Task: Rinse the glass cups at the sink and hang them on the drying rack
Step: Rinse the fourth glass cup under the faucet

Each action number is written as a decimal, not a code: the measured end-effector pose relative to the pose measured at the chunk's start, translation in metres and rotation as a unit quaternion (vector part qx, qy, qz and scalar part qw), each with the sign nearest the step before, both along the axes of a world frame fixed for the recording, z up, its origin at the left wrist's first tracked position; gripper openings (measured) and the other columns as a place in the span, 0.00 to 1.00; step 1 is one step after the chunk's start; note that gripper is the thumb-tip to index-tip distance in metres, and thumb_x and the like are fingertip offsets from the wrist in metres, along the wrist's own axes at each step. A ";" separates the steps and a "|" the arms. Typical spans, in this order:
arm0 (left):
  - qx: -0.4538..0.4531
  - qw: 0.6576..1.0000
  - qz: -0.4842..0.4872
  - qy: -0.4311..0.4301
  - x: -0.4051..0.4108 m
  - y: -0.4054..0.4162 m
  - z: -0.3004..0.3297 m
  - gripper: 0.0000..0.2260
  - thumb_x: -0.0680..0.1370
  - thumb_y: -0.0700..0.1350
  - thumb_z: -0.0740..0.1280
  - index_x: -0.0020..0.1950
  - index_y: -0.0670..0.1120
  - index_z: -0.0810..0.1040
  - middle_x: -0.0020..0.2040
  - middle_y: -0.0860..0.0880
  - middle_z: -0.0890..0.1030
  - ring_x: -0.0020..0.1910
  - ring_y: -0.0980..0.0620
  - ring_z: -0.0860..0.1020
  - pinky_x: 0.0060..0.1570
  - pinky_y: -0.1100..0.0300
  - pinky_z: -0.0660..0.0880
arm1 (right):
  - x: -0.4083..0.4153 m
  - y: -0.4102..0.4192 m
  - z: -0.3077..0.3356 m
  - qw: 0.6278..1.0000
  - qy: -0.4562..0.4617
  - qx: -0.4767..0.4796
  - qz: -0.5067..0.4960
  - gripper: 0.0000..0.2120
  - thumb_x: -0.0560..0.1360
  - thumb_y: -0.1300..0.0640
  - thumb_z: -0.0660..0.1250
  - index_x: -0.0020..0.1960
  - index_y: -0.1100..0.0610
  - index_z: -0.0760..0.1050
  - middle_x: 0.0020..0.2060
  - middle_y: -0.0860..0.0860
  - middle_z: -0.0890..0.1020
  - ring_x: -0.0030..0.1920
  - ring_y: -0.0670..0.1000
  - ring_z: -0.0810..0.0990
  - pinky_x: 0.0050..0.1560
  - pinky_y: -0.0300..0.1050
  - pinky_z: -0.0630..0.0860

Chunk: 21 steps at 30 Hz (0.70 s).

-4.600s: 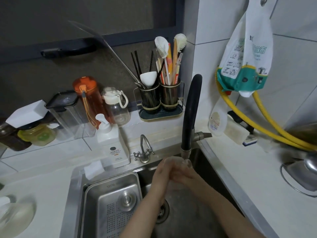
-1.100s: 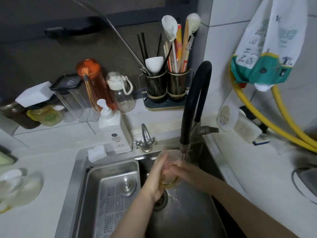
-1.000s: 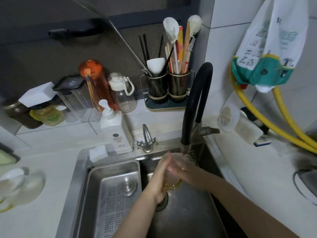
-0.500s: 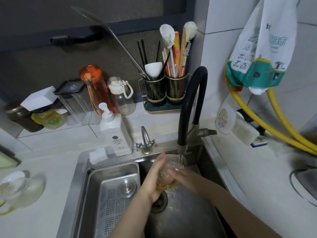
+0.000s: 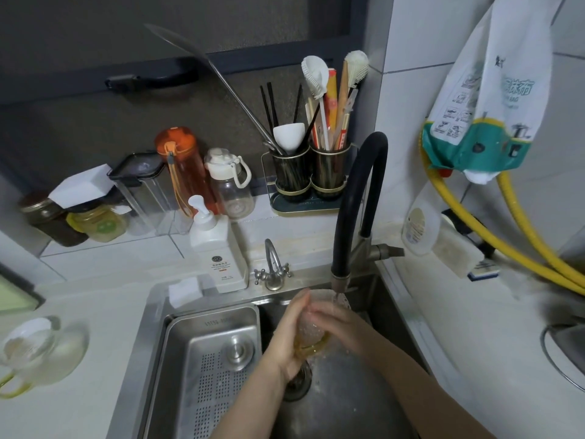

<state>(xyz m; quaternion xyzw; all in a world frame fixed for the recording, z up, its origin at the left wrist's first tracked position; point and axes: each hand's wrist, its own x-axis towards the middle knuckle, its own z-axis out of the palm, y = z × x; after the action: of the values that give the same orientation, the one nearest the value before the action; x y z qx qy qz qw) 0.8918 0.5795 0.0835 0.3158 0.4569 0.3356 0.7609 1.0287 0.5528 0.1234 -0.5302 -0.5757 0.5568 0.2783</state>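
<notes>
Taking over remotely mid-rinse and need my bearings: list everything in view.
glass cup: 1, clear with amber base, held under the faucet
faucet: 1, black, over the sink
sink: 1, steel
drain tray: 1, steel, left side of sink
small tap: 1, chrome, behind sink
soap dispenser: 1, white, sink's back edge
glass mug: 1, clear, left counter
orange bottle: 1, back ledge
utensil holders: 2, dark, back ledge
hose: yellow, right wall
left hand: grips cup
right hand: fingers on cup
</notes>
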 end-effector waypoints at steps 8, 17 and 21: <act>-0.035 0.999 0.011 0.002 -0.005 0.001 -0.007 0.25 0.67 0.64 0.71 0.55 0.47 0.82 0.52 0.42 0.81 0.54 0.44 0.80 0.60 0.45 0.73 | -0.003 -0.002 -0.010 1.000 0.004 0.017 0.006 0.08 0.79 0.44 0.58 0.55 0.38 0.74 0.52 0.37 0.80 0.55 0.36 0.78 0.64 0.44 0.71; -0.087 0.995 -0.003 0.040 -0.015 -0.014 0.009 0.27 0.74 0.67 0.59 0.56 0.47 0.81 0.50 0.44 0.84 0.47 0.46 0.83 0.49 0.50 0.78 | 0.015 -0.011 -0.017 0.992 -0.095 0.084 0.003 0.10 0.80 0.56 0.59 0.42 0.48 0.74 0.35 0.43 0.79 0.38 0.36 0.77 0.47 0.36 0.73; 0.074 0.969 0.046 0.233 -0.002 -0.024 0.022 0.19 0.80 0.58 0.57 0.62 0.47 0.76 0.52 0.55 0.79 0.53 0.54 0.77 0.53 0.58 0.70 | 0.016 -0.005 -0.012 0.995 0.021 0.029 -0.096 0.09 0.80 0.60 0.58 0.46 0.63 0.75 0.35 0.50 0.79 0.38 0.44 0.79 0.43 0.32 0.75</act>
<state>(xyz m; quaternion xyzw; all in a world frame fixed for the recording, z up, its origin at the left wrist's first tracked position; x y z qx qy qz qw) 0.8899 0.5555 0.1055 0.4191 0.6094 0.3208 0.5917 1.0444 0.5479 0.1114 -0.5626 -0.5321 0.5221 0.3576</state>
